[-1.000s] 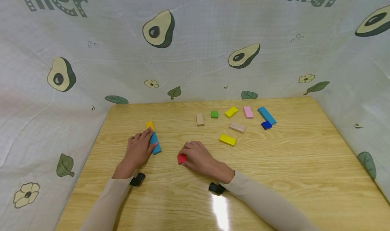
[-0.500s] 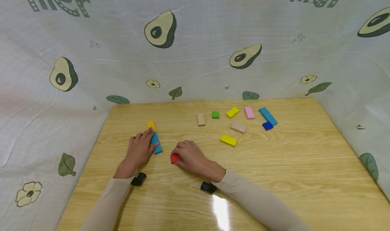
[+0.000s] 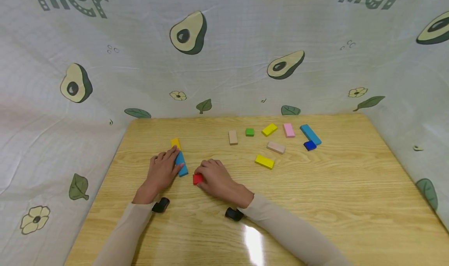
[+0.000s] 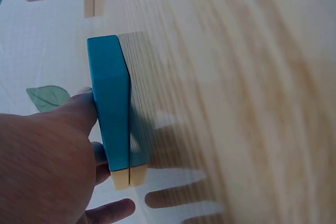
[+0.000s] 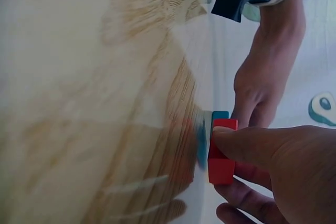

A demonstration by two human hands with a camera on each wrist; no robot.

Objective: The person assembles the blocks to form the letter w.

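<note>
In the head view my left hand [image 3: 162, 171] rests on a long blue block [image 3: 179, 157] lying on the table. Its thumb and fingertips touch the block from above in the left wrist view, where the blue block [image 4: 110, 103] fills the middle. An orange-yellow block [image 3: 175, 142] lies end to end with it, at the far end. My right hand [image 3: 218, 180] pinches a small red block [image 3: 197, 179] between thumb and fingers, just right of the blue block's near end. The right wrist view shows the thumb across the red block [image 5: 221, 170], partly covering it.
Loose blocks lie farther back on the wooden table [image 3: 315, 203]: tan [image 3: 233, 137], green [image 3: 250, 132], yellow [image 3: 264, 162], pink [image 3: 289, 130], blue [image 3: 310, 134] and dark blue [image 3: 310, 145], among several others. A patterned cloth [image 3: 231, 63] hangs behind.
My right hand has moved left with the red block, bringing it closer to the blue block. The left hand stays on the blue block. The head view has shifted slightly.
</note>
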